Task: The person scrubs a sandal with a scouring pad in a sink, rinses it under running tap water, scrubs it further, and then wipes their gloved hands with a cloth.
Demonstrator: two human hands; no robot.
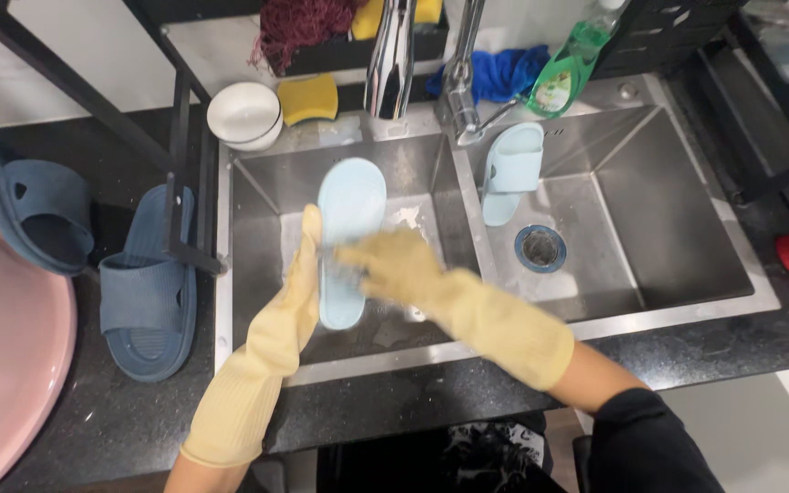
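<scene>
Slipper (349, 239) is held sole-up over the sink (257, 192), clasped along its edge by the left hand (301, 274); the right hand (394, 265), blurred, is pressed flat on it.

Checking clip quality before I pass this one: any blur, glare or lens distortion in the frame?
Head view: the right hand is smeared by motion blur, while the left hand and the light blue slipper it holds stay fairly sharp; bright glare streaks the chrome faucet; soft reflections on the steel sink; counter edges bow slightly from the wide lens.
</scene>
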